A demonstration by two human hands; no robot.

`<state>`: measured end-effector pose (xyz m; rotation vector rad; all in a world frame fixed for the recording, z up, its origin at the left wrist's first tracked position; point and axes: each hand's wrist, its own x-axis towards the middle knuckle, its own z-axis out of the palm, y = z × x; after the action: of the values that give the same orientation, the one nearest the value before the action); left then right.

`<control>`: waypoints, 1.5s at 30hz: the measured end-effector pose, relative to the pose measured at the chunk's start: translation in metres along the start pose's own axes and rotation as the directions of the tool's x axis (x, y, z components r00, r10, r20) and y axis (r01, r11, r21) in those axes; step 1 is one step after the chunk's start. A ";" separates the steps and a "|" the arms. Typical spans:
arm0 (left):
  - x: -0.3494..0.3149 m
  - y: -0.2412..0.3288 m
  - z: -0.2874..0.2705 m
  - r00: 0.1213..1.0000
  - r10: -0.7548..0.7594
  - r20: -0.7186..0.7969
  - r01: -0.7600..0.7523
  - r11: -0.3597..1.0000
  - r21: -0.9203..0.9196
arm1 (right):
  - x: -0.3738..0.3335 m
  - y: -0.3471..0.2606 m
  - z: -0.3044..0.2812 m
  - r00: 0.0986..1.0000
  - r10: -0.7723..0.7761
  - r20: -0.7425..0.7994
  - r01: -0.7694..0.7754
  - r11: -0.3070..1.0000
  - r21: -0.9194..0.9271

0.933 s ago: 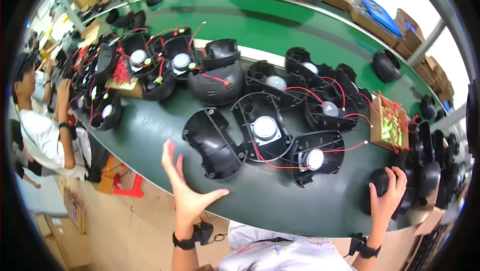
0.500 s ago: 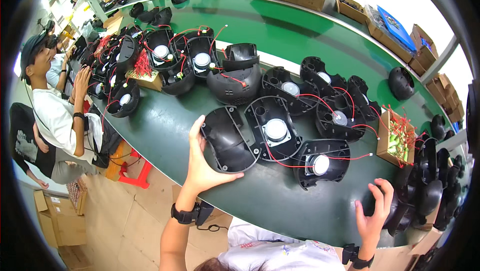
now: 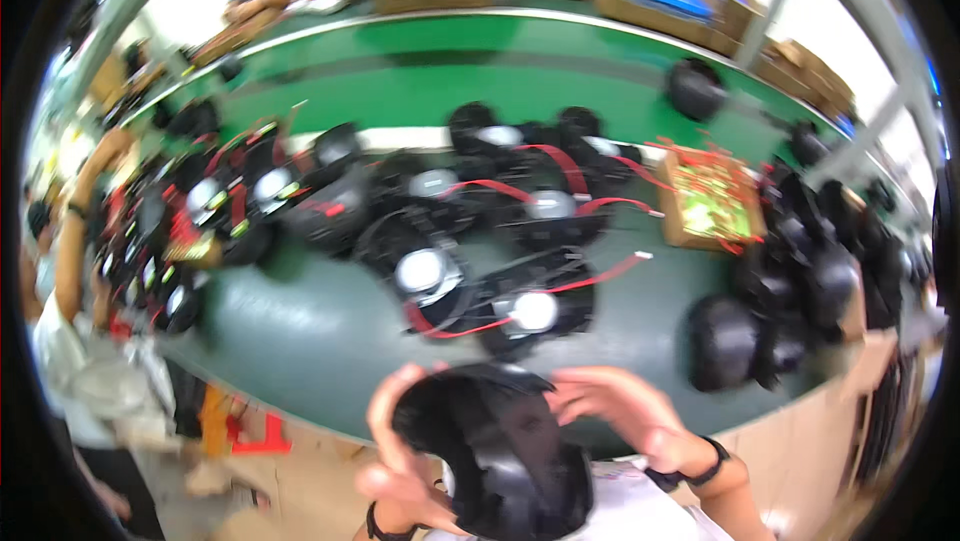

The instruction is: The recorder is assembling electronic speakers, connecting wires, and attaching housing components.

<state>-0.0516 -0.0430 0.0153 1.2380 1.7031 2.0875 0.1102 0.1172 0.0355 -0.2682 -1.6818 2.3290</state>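
Close to my body, a black plastic shell (image 3: 500,451) is raised off the table with its curved side toward me. My left hand (image 3: 400,456) grips its left edge. At the upper right edge of the shell, the fingers of my right hand (image 3: 620,406) are bent onto it, smeared by motion. Just beyond lies a black half-shell with a white round speaker (image 3: 534,312) and a red wire ending in a white plug. Left of it sits another half-shell with a speaker (image 3: 422,271).
More speaker half-shells with red wires crowd the left and middle of the dark green table (image 3: 300,311). An open cardboard box (image 3: 690,231) of red wires stands right, beside piled black shells (image 3: 725,341). A green conveyor belt (image 3: 400,51) runs behind. Co-workers are at left and far side.
The black shell has been lifted from the table and brought toward my body in my left hand. My right hand has come across from the right to it. The view has swung right.
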 end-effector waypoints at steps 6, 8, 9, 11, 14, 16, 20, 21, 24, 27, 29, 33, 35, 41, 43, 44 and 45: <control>-0.010 -0.017 0.071 0.954 0.165 0.250 -0.070 0.935 -0.347 | -0.029 0.003 -0.008 0.990 0.129 0.061 -0.142 0.920 0.365; -0.008 -0.031 0.069 0.893 0.302 0.335 -0.263 0.952 -0.158 | -0.040 -0.012 -0.013 0.994 0.104 -0.029 -0.091 0.951 0.295; -0.007 -0.035 0.071 0.853 0.362 0.377 -0.369 0.928 -0.057 | -0.048 -0.020 -0.017 0.994 0.096 -0.058 -0.075 0.954 0.292; -0.001 -0.033 0.068 0.865 0.367 0.342 -0.373 0.926 -0.053 | -0.064 -0.036 -0.024 0.970 0.057 -0.237 -0.051 0.998 0.030; 0.012 -0.016 0.065 0.899 0.360 0.251 -0.358 0.932 -0.054 | -0.101 -0.062 -0.042 0.815 -0.268 -0.514 0.052 0.917 -0.395; 0.007 -0.025 0.049 0.889 0.337 0.309 -0.339 0.940 -0.050 | -0.128 -0.087 -0.064 0.600 -0.588 -0.543 -0.109 0.612 -0.783; 0.002 -0.027 0.033 0.932 0.331 0.151 -0.339 0.940 0.034 | -0.122 -0.118 -0.099 0.549 -0.726 -0.415 -0.517 0.095 -0.851; -0.001 -0.033 0.023 0.934 0.330 0.137 -0.340 0.939 0.051 | -0.117 -0.116 -0.109 0.561 -0.723 -0.403 -0.500 0.092 -0.861; -0.012 -0.044 -0.007 0.930 0.294 0.221 -0.344 0.909 0.237 | -0.099 -0.110 -0.125 0.687 -0.612 -0.391 -0.515 -0.032 -0.856; -0.010 -0.050 -0.002 0.951 0.261 0.165 -0.300 0.908 0.293 | -0.099 -0.085 -0.143 0.707 -0.582 -0.402 -0.524 -0.050 -0.850; -0.010 -0.053 -0.003 0.964 0.232 0.131 -0.262 0.912 0.316 | -0.100 -0.078 -0.141 0.680 -0.616 -0.398 -0.506 -0.002 -0.863; -0.013 -0.033 -0.020 0.986 0.160 0.038 -0.164 0.933 0.319 | -0.104 -0.072 -0.130 0.695 -0.630 -0.346 -0.461 -0.021 -0.887; -0.013 -0.031 -0.021 0.990 0.141 0.008 -0.136 0.939 0.315 | -0.109 -0.075 -0.124 0.711 -0.689 -0.141 -0.414 -0.248 -0.876; -0.020 -0.028 -0.035 0.986 0.148 -0.077 -0.107 0.915 0.390 | -0.065 -0.060 -0.077 0.667 -0.736 0.116 -0.084 -0.228 -0.970; -0.024 -0.025 -0.041 0.982 0.159 -0.099 -0.100 0.891 0.444 | -0.058 -0.044 -0.067 0.689 -0.698 0.196 0.072 -0.203 -0.977; -0.023 -0.030 -0.039 0.983 0.156 -0.102 -0.098 0.898 0.430 | -0.057 -0.029 -0.057 0.688 -0.721 0.076 0.153 0.042 -0.987; -0.022 -0.034 -0.037 0.983 0.148 -0.104 -0.092 0.904 0.417 | -0.052 -0.023 -0.051 0.735 -0.661 0.150 0.214 0.016 -0.977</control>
<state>-0.0755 -0.0719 -0.0252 1.3678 2.2721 1.9770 0.1773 0.1542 0.0415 -0.2630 -2.3060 0.3404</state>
